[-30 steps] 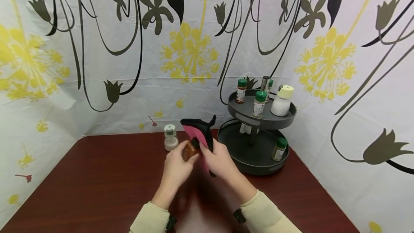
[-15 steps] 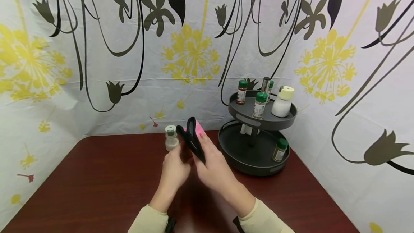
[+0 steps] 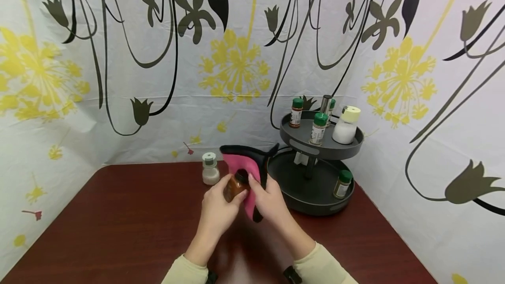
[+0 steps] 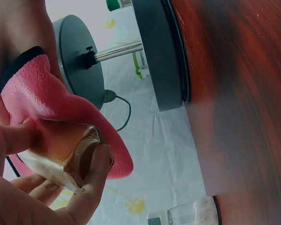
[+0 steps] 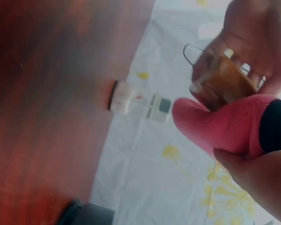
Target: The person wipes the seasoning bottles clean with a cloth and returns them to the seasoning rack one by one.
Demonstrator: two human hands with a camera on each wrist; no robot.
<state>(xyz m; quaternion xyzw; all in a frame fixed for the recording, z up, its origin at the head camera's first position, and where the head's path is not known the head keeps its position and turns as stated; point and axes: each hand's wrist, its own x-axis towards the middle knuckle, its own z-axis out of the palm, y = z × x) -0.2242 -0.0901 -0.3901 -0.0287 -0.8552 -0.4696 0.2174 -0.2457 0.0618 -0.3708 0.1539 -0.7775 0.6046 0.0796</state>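
Two hands of mine work close together: the left hand point(image 3: 218, 205) has fingers and thumb curled round a small orange-brown bottle point(image 3: 233, 189), while the right hand point(image 3: 272, 200) pinches a pink, black-edged cloth point(image 3: 242, 163), thumb on the pink face. What worries me is the bottle's smooth body: if I twist or rub harder than my left hold can brace, I judge it could spin free and drop to the tabletop point(image 3: 138, 214). Drag on the dark cap point(image 3: 241, 175) might also loosen it. The bottle lies between my hands, the left at its seven to eight o'clock, the right near four, its cap tipped toward one, up against the pink. Farther out, a clear shaker point(image 3: 211, 172) stands at ten o'clock, where a wide sweep of cloth could knock it; the two-tier rack point(image 3: 335, 152) sits between two and three.
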